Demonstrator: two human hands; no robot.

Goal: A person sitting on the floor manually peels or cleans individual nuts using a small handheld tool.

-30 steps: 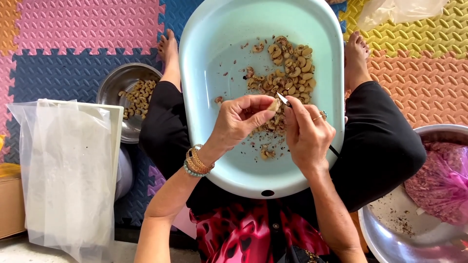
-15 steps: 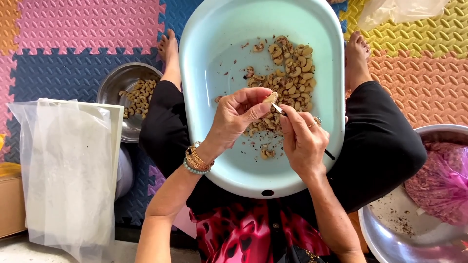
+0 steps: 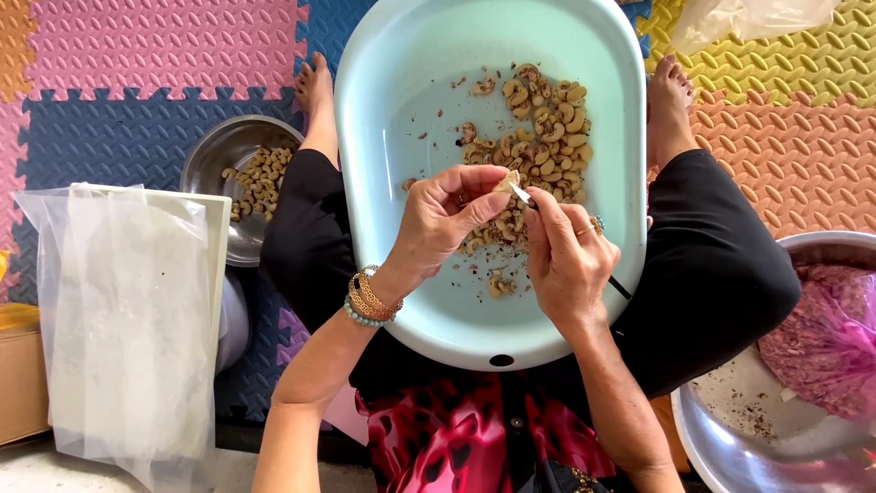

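I see my left hand (image 3: 438,224) pinching a cashew (image 3: 507,181) over the pale blue basin (image 3: 401,110) on my lap, while my right hand (image 3: 566,260) grips a thin blade (image 3: 522,194), probably peeling skin. Next needs careful scraping. Beyond lie the cashew pile (image 3: 538,128) and, left, a clear plastic bag (image 3: 128,319).

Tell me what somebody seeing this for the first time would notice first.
Most striking is the big pale blue basin on the seated person's lap, with a heap of cashew nuts in its far half. Above it, the left hand pinches one nut while the right hand works a thin tool against it. A steel bowl of nuts sits on the bright foam mats at left.
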